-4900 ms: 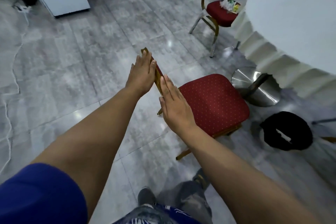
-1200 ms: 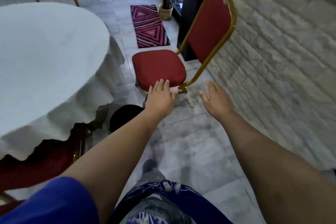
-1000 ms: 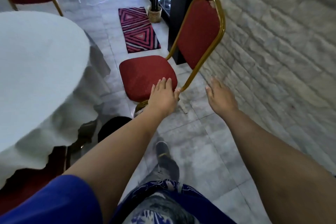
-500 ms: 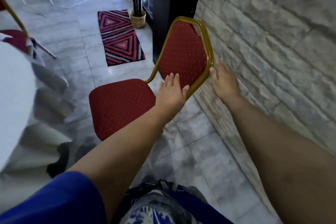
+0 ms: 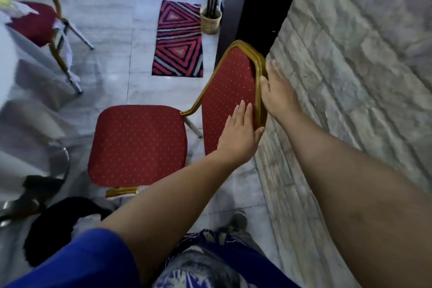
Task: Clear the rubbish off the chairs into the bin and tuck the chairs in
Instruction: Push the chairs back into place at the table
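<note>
A red-cushioned chair with a gold frame [image 5: 138, 145] stands between the table and the stone wall, its seat bare. My left hand [image 5: 238, 138] lies flat on the front of its backrest [image 5: 229, 86], thumb hooked round the frame edge. My right hand [image 5: 278, 93] grips the same edge from behind, close to the wall. A black bin [image 5: 53, 227] sits on the floor at lower left. A second red chair [image 5: 35, 23] at upper left carries crumpled rubbish [image 5: 11, 4] on its seat.
The white-clothed table [image 5: 28, 100] fills the left side, its metal base near the bin. A stone wall [image 5: 350, 77] runs close on the right. A striped rug [image 5: 178, 40] and a potted plant [image 5: 210, 18] lie beyond the chair.
I have turned from the first chair to this one. Over the last second both hands rose from beside the seat onto the backrest, which they now hold on either side of its edge.
</note>
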Motion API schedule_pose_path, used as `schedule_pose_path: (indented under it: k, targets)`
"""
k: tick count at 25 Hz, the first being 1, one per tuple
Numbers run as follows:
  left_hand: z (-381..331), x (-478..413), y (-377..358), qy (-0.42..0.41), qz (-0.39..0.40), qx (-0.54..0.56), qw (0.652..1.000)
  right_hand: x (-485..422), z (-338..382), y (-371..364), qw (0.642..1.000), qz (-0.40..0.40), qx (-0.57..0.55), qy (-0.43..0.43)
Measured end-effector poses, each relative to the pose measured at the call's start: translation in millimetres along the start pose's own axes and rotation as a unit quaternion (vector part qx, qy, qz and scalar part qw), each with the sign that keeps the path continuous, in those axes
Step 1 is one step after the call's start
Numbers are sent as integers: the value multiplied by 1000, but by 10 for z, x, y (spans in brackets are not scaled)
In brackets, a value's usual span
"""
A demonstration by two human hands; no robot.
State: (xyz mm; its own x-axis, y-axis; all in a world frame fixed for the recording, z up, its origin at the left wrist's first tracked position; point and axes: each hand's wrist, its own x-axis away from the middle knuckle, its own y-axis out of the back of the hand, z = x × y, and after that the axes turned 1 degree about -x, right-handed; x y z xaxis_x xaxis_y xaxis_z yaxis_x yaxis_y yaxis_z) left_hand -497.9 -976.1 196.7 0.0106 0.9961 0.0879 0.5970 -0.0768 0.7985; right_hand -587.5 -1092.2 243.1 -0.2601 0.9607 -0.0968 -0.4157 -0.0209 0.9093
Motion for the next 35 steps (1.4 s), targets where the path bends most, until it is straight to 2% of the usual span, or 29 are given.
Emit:
schedule_pose_path:
  k: [4,7,11,23,35]
  targets:
    - [-283,-280,-276,54,-75,20,996,-516,-93,48,990,53,42,125]
    - [-347,-371,-385,79,-151,35,985,-730,-188,14,978,80,29,191]
    - [-284,-369,-384,47,-178,-2,983,-870,-244,-39,966,78,9,246]
    - [-51,-224,-202,49,-160,-98,981,-832,26,-204,956,73,-36,280]
    - [795,82,484,106,-158,-93,977,-875,1110,-705,954,68,-26,292]
